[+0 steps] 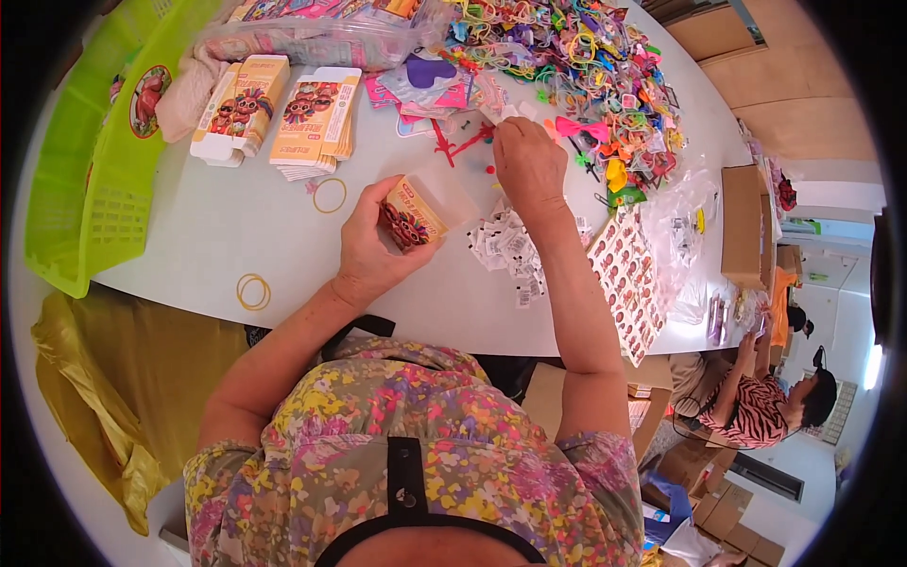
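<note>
The left hand [367, 248] grasped a small printed box [412, 215], thumb on one side and fingers around the other, above the counter [213, 217]. The box was tilted, with a translucent sleeve-like piece [452, 192] reaching from its right end toward the other hand. The right hand [531, 163] was up and to the right of the box, apart from it, with its fingers bent together beside something small and white [518, 111]; whether they pinched it, I cannot tell.

Farthest left stood a lime-green basket [118, 219]. Next came two loose rubber bands [252, 293] near the counter's edge, then two stacks of cartons [241, 106] beside a clear plastic tub [316, 47], and a single rubber band [330, 196] just left of the left hand. Red pieces [442, 145] lay in the gap between box and right hand, and a heap of small white packets [508, 248] lay between the forearms, its right side partly hidden by the right one. Beyond the right hand spread a big tangled pile of colourful trinkets [590, 66], with a pink bow [588, 129] near the knuckles. Farther right were a patterned sheet [625, 288], crumpled clear plastic [682, 227] and a cardboard carton [744, 227].
</note>
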A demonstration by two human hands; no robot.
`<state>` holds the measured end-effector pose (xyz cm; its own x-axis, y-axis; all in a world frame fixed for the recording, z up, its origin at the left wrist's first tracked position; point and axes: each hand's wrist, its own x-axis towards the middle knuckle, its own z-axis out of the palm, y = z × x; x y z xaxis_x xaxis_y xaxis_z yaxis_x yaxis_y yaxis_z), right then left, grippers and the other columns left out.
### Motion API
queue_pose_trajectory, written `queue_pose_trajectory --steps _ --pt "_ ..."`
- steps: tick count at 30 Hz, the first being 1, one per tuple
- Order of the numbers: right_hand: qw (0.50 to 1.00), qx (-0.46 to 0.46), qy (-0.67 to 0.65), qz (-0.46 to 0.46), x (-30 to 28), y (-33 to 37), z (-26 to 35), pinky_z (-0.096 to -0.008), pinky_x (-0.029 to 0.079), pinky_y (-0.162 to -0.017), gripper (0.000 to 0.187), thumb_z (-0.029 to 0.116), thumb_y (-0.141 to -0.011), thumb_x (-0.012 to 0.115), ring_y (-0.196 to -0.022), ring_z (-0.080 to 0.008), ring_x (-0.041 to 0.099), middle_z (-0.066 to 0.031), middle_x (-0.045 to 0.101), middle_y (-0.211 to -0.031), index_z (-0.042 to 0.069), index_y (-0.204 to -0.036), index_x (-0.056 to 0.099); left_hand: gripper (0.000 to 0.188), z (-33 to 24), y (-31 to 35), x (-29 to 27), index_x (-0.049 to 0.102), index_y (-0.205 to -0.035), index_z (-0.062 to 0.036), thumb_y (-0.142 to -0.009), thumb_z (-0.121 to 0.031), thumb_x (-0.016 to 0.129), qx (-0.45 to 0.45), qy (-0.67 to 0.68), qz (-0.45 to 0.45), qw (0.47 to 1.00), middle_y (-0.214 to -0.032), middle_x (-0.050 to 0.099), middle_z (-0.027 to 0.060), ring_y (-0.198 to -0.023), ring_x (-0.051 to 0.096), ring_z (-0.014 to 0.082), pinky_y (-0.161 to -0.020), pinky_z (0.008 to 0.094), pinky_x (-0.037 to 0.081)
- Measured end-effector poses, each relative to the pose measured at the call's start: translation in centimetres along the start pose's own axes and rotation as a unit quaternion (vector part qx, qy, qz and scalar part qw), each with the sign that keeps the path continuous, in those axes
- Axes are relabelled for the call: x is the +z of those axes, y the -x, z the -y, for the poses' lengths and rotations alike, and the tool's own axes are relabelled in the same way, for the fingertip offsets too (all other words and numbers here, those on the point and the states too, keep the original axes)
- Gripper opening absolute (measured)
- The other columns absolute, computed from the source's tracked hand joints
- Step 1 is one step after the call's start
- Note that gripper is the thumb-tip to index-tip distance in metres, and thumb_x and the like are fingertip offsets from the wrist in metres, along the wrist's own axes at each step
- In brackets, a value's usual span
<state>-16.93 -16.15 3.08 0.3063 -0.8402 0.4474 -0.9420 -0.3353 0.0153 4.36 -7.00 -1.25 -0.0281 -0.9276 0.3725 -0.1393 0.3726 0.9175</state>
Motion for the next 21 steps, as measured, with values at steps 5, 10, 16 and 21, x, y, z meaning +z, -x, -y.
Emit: queue_pose_trajectory --steps 5,10,16,21 --pt "0.987 0.002 -0.074 -0.146 -0.8 -1.0 -0.2 -0.0348 0.051 -0.062 0.006 0.007 -0.078 0.070 -0.078 -0.0242 0.063 -0.0031 0.066 -0.086 0.008 -0.081 0.065 0.075 0.2 0.1 0.4 0.045 -0.127 0.0009 -0.066 -0.011 0.086 0.012 -0.005 -0.008 1.000 -0.111 0.060 0.0126 -0.100 0.063 0.0195 -0.086 0.0306 0.052" --pt "0.947 0.036 -0.167 -0.271 -5.6 -0.1 0.4 -0.0270 0.050 -0.059 0.012 0.005 -0.081 0.073 -0.074 -0.0150 0.064 -0.0034 0.069 -0.087 0.006 -0.093 0.072 0.073 -0.1 0.2 0.1 0.048 -0.126 -0.0003 -0.065 -0.011 0.087 0.040 -0.063 -0.011 0.997 -0.110 0.060 0.0115 -0.099 0.063 0.0197 -0.085 0.0305 0.053" --pt "0.856 0.211 -0.463 -0.087 -9.8 4.6 5.4 -0.0225 0.048 -0.057 0.015 0.002 -0.085 0.070 -0.065 -0.0068 0.059 -0.0040 0.068 -0.079 -0.002 -0.100 0.069 0.072 0.5 0.5 0.3 0.050 -0.125 -0.0007 -0.064 -0.011 0.087 0.054 -0.069 -0.018 0.996 -0.111 0.060 0.0119 -0.096 0.064 0.0196 -0.082 0.0295 0.055" --pt "0.875 0.188 -0.439 -0.081 -9.4 6.5 5.1 -0.0205 0.050 -0.063 0.022 0.001 -0.087 0.069 -0.070 -0.0042 0.060 -0.0012 0.068 -0.084 0.000 -0.108 0.068 0.071 -0.2 0.6 0.3 0.051 -0.123 -0.0010 -0.064 -0.013 0.088 0.035 -0.101 -0.019 0.994 -0.109 0.061 0.0127 -0.096 0.064 0.0215 -0.081 0.0308 0.055"
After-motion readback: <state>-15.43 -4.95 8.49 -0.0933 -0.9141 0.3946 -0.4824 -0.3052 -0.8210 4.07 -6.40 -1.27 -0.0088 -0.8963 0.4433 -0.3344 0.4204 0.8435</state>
